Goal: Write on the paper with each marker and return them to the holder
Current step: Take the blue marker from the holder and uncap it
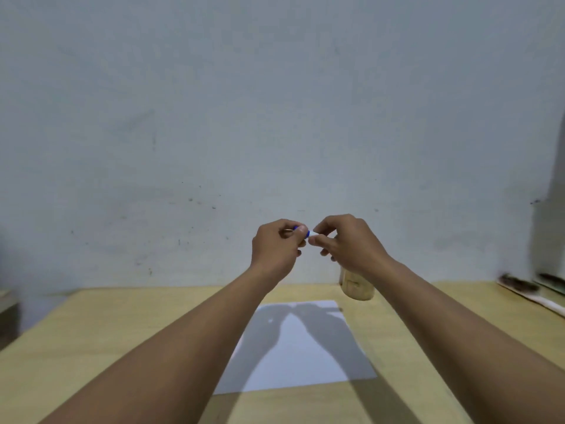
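Both my hands are raised above the far end of the table, fingertips together. My left hand (276, 247) pinches the blue cap end of a marker (306, 232). My right hand (348, 243) grips the white barrel end of the same marker; most of the marker is hidden inside the fingers. A white sheet of paper (305, 359) lies flat on the wooden table (107, 347) below my forearms, with their shadows across it. A tan cylindrical holder (357, 286) stands just beyond the paper's far right corner, partly hidden by my right wrist.
A plain grey-white wall rises directly behind the table's far edge. Dark and white objects (535, 286) lie at the table's far right edge. A grey box-like shape (7, 313) sits off the table at the left.
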{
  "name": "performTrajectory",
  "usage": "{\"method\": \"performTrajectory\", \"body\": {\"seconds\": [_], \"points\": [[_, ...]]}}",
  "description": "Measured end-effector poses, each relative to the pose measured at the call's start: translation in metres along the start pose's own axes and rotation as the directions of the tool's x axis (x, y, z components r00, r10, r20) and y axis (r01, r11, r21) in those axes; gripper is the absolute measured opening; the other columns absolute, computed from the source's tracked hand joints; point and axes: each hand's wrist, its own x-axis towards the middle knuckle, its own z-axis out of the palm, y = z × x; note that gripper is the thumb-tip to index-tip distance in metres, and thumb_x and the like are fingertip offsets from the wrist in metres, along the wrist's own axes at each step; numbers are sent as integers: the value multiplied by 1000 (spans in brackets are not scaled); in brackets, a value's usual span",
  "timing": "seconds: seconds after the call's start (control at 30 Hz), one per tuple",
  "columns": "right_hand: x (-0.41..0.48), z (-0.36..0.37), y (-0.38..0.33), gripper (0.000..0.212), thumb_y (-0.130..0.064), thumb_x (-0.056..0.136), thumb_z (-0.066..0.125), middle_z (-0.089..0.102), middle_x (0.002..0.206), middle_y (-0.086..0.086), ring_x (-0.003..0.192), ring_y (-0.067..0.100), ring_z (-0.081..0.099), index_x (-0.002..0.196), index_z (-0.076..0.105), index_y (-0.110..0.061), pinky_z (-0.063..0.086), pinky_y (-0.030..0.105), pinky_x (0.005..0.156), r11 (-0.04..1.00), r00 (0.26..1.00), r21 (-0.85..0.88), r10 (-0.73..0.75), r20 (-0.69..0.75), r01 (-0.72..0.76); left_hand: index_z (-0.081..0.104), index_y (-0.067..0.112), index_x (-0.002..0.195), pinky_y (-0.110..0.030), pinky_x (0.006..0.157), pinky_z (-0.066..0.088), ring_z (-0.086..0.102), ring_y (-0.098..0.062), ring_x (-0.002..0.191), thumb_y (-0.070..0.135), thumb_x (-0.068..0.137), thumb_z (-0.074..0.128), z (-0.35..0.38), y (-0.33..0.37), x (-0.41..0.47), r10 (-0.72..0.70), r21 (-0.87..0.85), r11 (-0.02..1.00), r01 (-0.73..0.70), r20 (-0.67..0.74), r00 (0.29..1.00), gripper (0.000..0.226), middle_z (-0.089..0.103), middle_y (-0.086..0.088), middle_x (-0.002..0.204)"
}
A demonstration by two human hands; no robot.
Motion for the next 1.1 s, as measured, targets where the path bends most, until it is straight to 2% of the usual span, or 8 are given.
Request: {"method": "performTrajectory", "body": {"seconds": [0.17, 0.27, 0.37, 0.5, 0.7, 0.83, 0.93, 1.1], "points": [[-23, 16, -21, 39, -51, 87, 70, 61, 67, -5, 67, 20, 58, 70, 57, -18, 36, 31, 54, 989, 972, -79, 109, -207, -127, 76, 12, 90, -39, 85, 62, 75, -18, 89, 16, 94, 67, -13, 4, -10, -73, -106, 992, 67, -54, 996, 10, 78, -7, 88], [-36, 31, -37, 55, -50, 94, 63, 64, 63, 10, 55, 23, 51, 62, 61, -4, 37, 30, 53, 937, 952, 271, 267, -148, -220, 76, 14, 88, -38, 85, 63, 76, -15, 86, 17, 94, 68, -21, 7, -15, -97, -152, 985, 86, -66, 993, 10, 78, -6, 89], [-43, 38, -52, 40, -42, 95, 66, 57, 67, 2, 53, 15, 46, 90, 75, -3, 41, 26, 47, 529, 854, 757, 515, 72, -383, 77, 17, 86, -38, 84, 63, 75, -17, 89, 19, 93, 70, -29, 8, -21, -79, -123, 990, 71, -59, 995, 10, 79, -6, 90], [-44, 53, -61, 23, -32, 95, 70, 53, 63, -4, 44, 7, 43, 87, 70, -11, 38, 16, 40, 80, 804, 902, 491, 335, -425, 79, 21, 83, -40, 84, 62, 69, -18, 87, 22, 92, 72, -48, 7, -28, -70, -48, 996, 68, -32, 997, 11, 77, -7, 93], [-49, 69, -80, 16, -13, 94, 63, 62, 63, 1, 47, 7, 55, 82, 67, -5, 51, 16, 48, 108, 851, 930, 453, 268, -351, 77, 11, 80, -39, 82, 63, 65, -18, 78, 30, 93, 70, -85, -1, -29, -114, 27, 993, 116, -57, 992, 24, 73, -6, 85], [-55, 88, -84, 13, -14, 91, 62, 63, 66, 2, 54, 10, 56, 82, 68, -8, 52, 21, 52, 252, 856, 875, 434, 279, -413, 78, 20, 77, -36, 80, 61, 68, -19, 77, 27, 89, 72, -115, -19, -28, -67, 280, 955, 95, -108, 992, 15, 73, 2, 79], [-61, 106, -85, 13, -14, 90, 61, 65, 72, 5, 58, 12, 57, 80, 69, -9, 53, 21, 53, 355, 857, 813, 415, 306, -462, 78, 15, 86, -17, 56, 47, 60, -13, 61, 22, 86, 74, -133, -39, -34, -50, 465, 878, 111, -142, 989, 8, 72, 2, 74], [-72, 140, -74, 10, -11, 90, 64, 65, 74, 8, 55, 13, 59, 89, 68, -2, 53, 23, 51, 527, 888, 718, 338, 313, -454, 74, 13, 90, -23, 56, 44, 67, -22, 68, 13, 84, 74, -159, -78, -44, -110, 568, 800, 195, -181, 977, 6, 77, -6, 82]]}}
